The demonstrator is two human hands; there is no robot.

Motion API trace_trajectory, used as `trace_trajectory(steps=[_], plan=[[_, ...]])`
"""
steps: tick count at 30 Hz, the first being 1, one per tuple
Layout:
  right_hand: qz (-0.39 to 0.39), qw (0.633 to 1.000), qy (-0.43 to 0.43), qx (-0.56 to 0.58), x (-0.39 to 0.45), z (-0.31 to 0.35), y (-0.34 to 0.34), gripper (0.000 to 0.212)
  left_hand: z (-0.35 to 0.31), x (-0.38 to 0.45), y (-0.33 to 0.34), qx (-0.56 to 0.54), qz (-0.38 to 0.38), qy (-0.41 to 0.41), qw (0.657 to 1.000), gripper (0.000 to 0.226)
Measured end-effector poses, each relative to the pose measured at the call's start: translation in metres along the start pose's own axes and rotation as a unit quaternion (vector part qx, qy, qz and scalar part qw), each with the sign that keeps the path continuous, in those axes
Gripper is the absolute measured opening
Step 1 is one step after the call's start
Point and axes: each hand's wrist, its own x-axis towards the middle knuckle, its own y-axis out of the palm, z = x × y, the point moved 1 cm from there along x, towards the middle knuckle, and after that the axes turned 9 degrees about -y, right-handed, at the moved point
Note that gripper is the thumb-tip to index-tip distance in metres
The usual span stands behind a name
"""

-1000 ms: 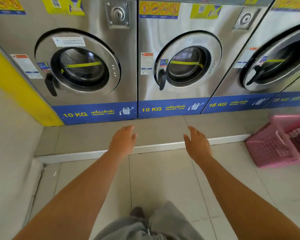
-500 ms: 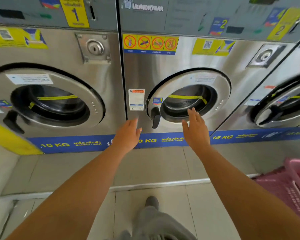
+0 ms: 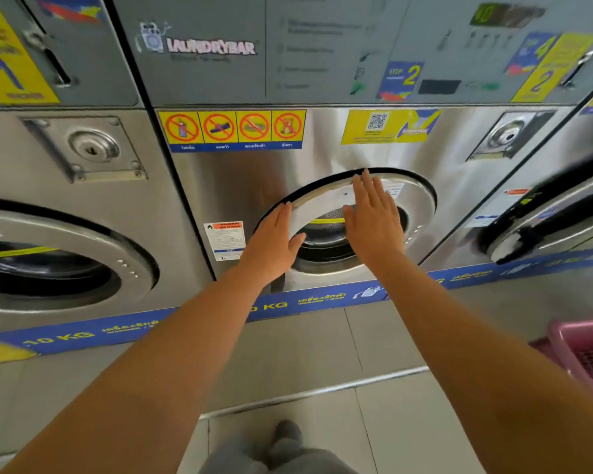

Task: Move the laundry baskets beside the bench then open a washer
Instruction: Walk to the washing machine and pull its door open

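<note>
Both hands (image 3: 374, 220) now cover washer door (image 3: 415, 200), hiding handle.

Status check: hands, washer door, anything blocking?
Left hand flat at round steel washer door left edge; right hand flat on its face. Both open. Pink basket off right.

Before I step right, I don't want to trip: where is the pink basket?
The pink basket sits on the floor at the head view's lower right edge, beside the right forearm, below the blue-striped washer fronts.

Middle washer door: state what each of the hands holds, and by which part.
Nothing is gripped. The left hand lies flat with fingers open at the left edge of the middle washer door, over the handle area; the right hand lies open against its face.
</note>
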Motion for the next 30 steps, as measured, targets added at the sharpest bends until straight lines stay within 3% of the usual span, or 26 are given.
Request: trace_trajectory(steps=[11,17,24,30], plan=[[-0.017,0.999,0.016,0.026,-0.013,0.004,0.0,0.059,0.001,-0.013,0.011,0.02,-0.026,0.01,0.999,0.071],[-0.053,0.995,0.06,0.052,-0.039,0.014,0.004,0.067,0.003,-0.048,0.014,0.027,-0.038,0.089,0.995,0.065],[-0.047,0.991,0.113,0.044,-0.083,0.027,-0.002,0.08,-0.003,-0.093,0.025,0.03,0.002,0.18,0.983,0.066],[-0.054,0.98,0.169,0.094,-0.123,0.029,-0.012,0.085,-0.017,-0.116,0.039,0.098,0.061,0.261,0.958,0.076]])
